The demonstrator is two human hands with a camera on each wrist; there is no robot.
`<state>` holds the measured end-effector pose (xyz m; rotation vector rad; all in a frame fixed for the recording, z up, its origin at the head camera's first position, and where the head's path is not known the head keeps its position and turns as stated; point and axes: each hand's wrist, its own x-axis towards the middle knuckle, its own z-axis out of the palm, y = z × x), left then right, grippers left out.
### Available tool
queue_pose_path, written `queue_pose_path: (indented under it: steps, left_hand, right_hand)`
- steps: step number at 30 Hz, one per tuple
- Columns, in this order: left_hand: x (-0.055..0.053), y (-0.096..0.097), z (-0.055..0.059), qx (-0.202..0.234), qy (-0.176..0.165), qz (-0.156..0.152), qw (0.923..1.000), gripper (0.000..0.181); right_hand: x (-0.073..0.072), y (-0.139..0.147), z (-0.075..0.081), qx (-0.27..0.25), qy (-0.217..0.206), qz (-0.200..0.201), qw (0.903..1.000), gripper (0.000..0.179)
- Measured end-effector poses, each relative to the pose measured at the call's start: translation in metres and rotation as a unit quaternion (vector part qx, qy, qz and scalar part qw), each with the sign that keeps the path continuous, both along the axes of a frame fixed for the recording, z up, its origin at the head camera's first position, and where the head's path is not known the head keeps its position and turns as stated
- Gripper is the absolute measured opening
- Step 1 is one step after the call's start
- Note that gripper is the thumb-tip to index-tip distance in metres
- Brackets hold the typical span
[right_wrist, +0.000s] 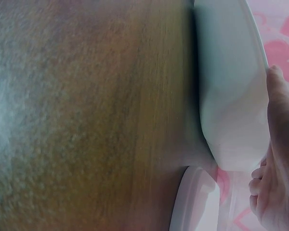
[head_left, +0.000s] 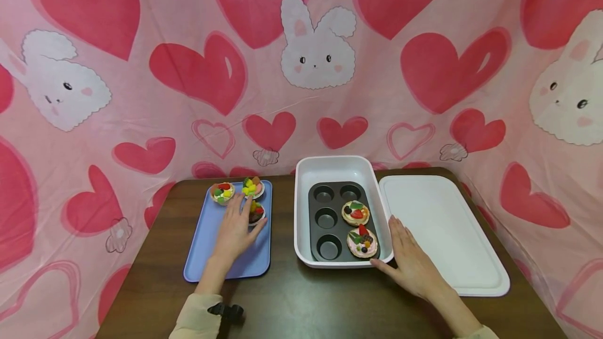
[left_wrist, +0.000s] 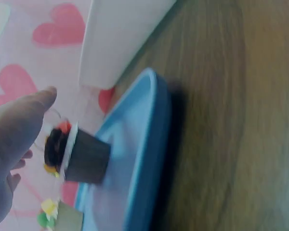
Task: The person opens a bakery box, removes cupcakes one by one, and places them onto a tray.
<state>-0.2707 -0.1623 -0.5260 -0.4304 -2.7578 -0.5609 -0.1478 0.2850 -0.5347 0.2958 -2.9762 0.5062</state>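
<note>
My left hand (head_left: 235, 226) hovers over the blue tray (head_left: 198, 255), its fingers and thumb spread above a chocolate-topped toy tart (head_left: 257, 213). In the left wrist view this tart (left_wrist: 89, 156) stands upright in its cup, with a gap between it and the thumb. Two more fruit-topped tarts sit at the tray's far end, one at left (head_left: 222, 192) and one at right (head_left: 253, 187). My right hand (head_left: 410, 263) rests at the near right corner of a white bin (head_left: 301, 213), fingers straight along its side, thumb at the front rim.
Inside the bin lies a dark muffin pan (head_left: 316, 203). Two fruit tarts fill its right column, a middle one (head_left: 356, 213) and a near one (head_left: 362, 242). A white lid (head_left: 443, 229) lies right of the bin. Behind the brown table (head_left: 301, 302) hangs a pink heart-patterned cloth (head_left: 264, 98).
</note>
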Motion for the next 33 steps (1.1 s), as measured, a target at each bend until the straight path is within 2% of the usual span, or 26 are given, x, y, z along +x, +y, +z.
queue_pose_path:
  steps: [4, 7, 10, 12, 15, 18, 25, 33]
  left_hand:
    - [-0.003, 0.014, 0.002, 0.006, 0.027, -0.035, 0.9990, 0.081]
    - [-0.004, 0.023, 0.002, 0.007, 0.030, -0.056, 0.9979, 0.077]
    - [-0.003, 0.035, 0.006, 0.011, 0.011, -0.074, 0.9971, 0.076]
    - [-0.004, 0.045, 0.011, 0.016, -0.014, -0.086, 0.9960, 0.075]
    - [-0.005, 0.061, 0.017, 0.030, -0.038, -0.119, 0.9916, 0.073]
    - [-0.006, 0.078, 0.020, 0.027, -0.046, -0.159, 0.9859, 0.072]
    - [-0.011, 0.115, 0.025, -0.019, -0.042, -0.227, 0.9729, 0.069]
    - [-0.020, 0.143, 0.028, -0.085, -0.037, -0.279, 0.9558, 0.068]
  right_hand:
    - [0.000, 0.000, 0.000, 0.000, -0.004, -0.003, 1.0000, 0.120]
    - [-0.001, 0.000, 0.000, 0.000, -0.003, -0.003, 1.0000, 0.120]
    - [-0.001, 0.000, 0.000, 0.001, 0.000, -0.001, 1.0000, 0.119]
    - [-0.001, 0.000, 0.000, 0.001, -0.001, -0.002, 1.0000, 0.119]
    - [0.000, 0.000, 0.000, 0.000, -0.003, -0.002, 1.0000, 0.119]
    - [0.000, 0.000, 0.000, -0.001, -0.006, -0.003, 1.0000, 0.119]
    - [0.000, -0.001, 0.001, 0.001, -0.010, -0.007, 0.9999, 0.120]
    - [0.000, -0.001, 0.002, 0.001, -0.008, -0.006, 0.9999, 0.119]
